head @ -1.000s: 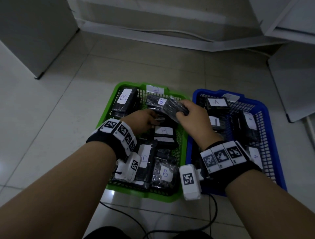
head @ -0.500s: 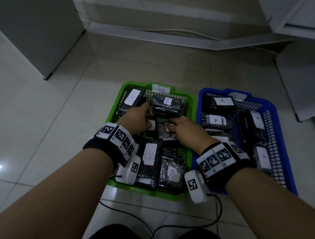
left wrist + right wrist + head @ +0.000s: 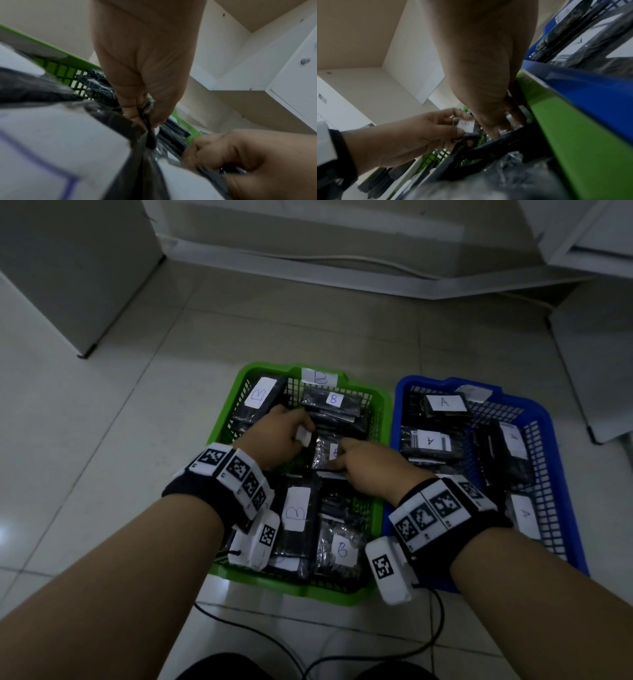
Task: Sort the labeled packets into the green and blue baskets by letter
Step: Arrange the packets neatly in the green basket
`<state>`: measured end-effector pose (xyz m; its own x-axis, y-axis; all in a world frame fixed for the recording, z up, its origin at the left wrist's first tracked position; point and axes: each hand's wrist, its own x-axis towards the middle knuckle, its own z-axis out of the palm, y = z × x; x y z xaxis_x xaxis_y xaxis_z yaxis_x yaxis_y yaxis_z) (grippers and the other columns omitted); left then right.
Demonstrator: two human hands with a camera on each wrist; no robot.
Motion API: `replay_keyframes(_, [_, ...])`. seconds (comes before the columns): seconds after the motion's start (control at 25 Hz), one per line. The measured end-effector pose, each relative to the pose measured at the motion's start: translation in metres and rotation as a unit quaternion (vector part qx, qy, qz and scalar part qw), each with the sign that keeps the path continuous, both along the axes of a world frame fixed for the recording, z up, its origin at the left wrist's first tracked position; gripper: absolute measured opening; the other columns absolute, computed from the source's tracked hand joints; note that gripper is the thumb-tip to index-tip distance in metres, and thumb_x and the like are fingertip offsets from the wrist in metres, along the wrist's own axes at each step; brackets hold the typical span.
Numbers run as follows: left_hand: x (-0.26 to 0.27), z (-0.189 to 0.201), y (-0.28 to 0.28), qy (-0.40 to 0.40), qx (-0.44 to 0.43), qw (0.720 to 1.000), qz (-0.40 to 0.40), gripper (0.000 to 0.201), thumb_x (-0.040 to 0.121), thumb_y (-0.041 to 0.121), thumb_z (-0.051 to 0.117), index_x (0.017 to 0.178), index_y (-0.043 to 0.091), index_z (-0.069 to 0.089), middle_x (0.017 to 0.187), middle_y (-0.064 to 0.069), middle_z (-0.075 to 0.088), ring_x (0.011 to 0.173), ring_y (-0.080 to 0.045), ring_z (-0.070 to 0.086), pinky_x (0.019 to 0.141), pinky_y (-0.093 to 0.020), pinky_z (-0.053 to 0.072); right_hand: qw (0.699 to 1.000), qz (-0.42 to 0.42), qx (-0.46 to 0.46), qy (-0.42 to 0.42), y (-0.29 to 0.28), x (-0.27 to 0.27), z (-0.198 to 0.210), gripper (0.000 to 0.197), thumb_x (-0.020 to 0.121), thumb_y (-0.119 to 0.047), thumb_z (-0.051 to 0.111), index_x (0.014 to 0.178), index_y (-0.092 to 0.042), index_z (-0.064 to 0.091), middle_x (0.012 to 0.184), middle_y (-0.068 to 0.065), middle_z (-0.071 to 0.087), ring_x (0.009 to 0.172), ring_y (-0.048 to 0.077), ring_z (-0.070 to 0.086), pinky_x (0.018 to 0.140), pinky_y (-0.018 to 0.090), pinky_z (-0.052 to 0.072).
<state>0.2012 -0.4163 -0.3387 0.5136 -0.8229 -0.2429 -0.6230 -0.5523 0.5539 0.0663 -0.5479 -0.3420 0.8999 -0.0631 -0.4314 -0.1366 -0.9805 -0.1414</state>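
A green basket (image 3: 385, 419) tagged B holds several black packets with B labels. Beside it on the right, a blue basket (image 3: 561, 474) holds several packets labelled A. Both hands are in the middle of the green basket. My left hand (image 3: 301, 433) pinches the edge of a black packet with a white label (image 3: 304, 437), a pinch also seen in the left wrist view (image 3: 147, 112). My right hand (image 3: 342, 457) has its fingers curled on another black packet (image 3: 323, 455) right next to it; that packet's label is partly hidden. The right wrist view shows the left hand's packet (image 3: 465, 125).
Both baskets stand side by side, touching, on a tiled floor. A white cabinet (image 3: 68, 268) is at the far left and white furniture (image 3: 599, 354) at the far right. Black cables (image 3: 274, 642) trail on the floor near my knees.
My right hand carried a packet over the green basket's right side, let it go, and dropped to the basket's middle. My left hand moved further in and took hold of a labelled packet.
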Motion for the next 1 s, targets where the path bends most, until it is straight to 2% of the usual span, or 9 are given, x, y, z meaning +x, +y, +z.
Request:
replay_keyframes(0.16, [0.0,0.005,0.0,0.021,-0.029,0.999,0.028,0.048,0.079,0.011,0.068,0.116,0.017,0.037,0.085,0.001,0.059,0.072,-0.015,0.059,0.055,-0.017,0.04,0.999,0.001,-0.013,0.037,0.004,-0.007,0.002,0.048,0.083,-0.039,0.062,0.128,-0.025,0.051,0.12,0.0,0.056,0.107,0.023,0.055,0.101,0.034,0.031])
replay_keyframes(0.24, [-0.002,0.004,0.0,0.037,-0.027,0.998,0.041,0.048,0.081,0.011,0.067,0.117,0.016,0.035,0.08,0.004,0.056,0.068,-0.011,0.057,0.055,-0.017,0.041,0.998,0.012,-0.027,0.049,0.006,-0.009,0.002,0.05,0.081,-0.037,0.063,0.128,-0.023,0.05,0.118,-0.001,0.058,0.106,0.021,0.056,0.107,0.037,0.025])
replay_keyframes(0.36, [-0.001,0.002,0.001,0.044,-0.029,0.997,0.049,0.046,0.083,0.01,0.063,0.119,0.016,0.035,0.087,-0.006,0.06,0.073,-0.022,0.062,0.063,-0.028,0.049,0.999,0.019,-0.045,0.022,0.008,-0.008,0.006,0.025,0.084,-0.025,0.058,0.106,-0.015,0.058,0.099,0.003,0.064,0.093,0.024,0.06,0.11,0.037,0.028])
replay_keyframes(0.44, [-0.001,0.002,0.002,0.031,-0.023,0.998,0.043,0.045,0.084,0.01,0.062,0.12,0.016,0.036,0.087,-0.011,0.062,0.074,-0.024,0.063,0.066,-0.034,0.051,0.998,0.015,-0.062,-0.01,0.007,-0.008,0.007,0.008,0.086,-0.017,0.053,0.093,-0.013,0.055,0.084,0.004,0.06,0.08,0.027,0.057,0.106,0.037,0.031])
replay_keyframes(0.52, [-0.002,0.001,0.002,0.025,-0.022,0.999,0.041,0.046,0.084,0.01,0.061,0.121,0.016,0.036,0.085,-0.009,0.061,0.073,-0.023,0.061,0.066,-0.033,0.05,0.997,0.007,-0.074,-0.034,0.006,-0.01,0.007,0.008,0.088,-0.016,0.048,0.091,-0.013,0.055,0.084,0.006,0.063,0.073,0.027,0.053,0.101,0.037,0.034])
replay_keyframes(0.64, [-0.001,-0.002,0.003,0.033,-0.018,0.998,0.047,0.046,0.084,0.01,0.062,0.121,0.018,0.036,0.086,-0.004,0.06,0.074,-0.02,0.06,0.064,-0.027,0.044,0.997,0.021,-0.067,-0.025,0.008,-0.01,0.005,0.019,0.09,-0.027,0.051,0.102,-0.013,0.056,0.098,0.006,0.065,0.085,0.027,0.06,0.096,0.037,0.038])
replay_keyframes(0.76, [-0.001,-0.003,0.004,0.028,-0.018,0.998,0.044,0.045,0.085,0.01,0.061,0.122,0.018,0.037,0.086,-0.001,0.058,0.074,-0.018,0.057,0.062,-0.022,0.039,0.994,-0.029,0.027,-0.101,0.01,-0.011,0.014,0.02,0.084,-0.021,0.057,0.103,-0.016,0.051,0.104,0.003,0.058,0.09,0.024,0.058,0.071,0.033,0.047])
replay_keyframes(0.88, [-0.002,-0.003,0.004,0.016,-0.004,0.999,0.037,0.045,0.086,0.015,0.06,0.125,0.014,0.037,0.094,-0.003,0.059,0.08,-0.017,0.054,0.07,-0.026,0.039,0.973,-0.072,0.011,-0.22,0.004,-0.005,0.02,0.021,0.081,-0.015,0.059,0.098,-0.013,0.047,0.102,0.002,0.049,0.087,0.018,0.05,0.051,0.027,0.032])
replay_keyframes(1.0, [-0.004,0.0,0.003,0.019,0.001,0.999,0.037,0.046,0.084,0.017,0.062,0.124,0.013,0.038,0.097,-0.004,0.058,0.081,-0.017,0.053,0.07,-0.025,0.039,0.981,-0.053,-0.047,-0.179,-0.002,0.003,0.008,0.026,0.082,-0.003,0.058,0.106,-0.008,0.049,0.109,0.009,0.05,0.096,0.024,0.051,0.058,0.032,0.04])
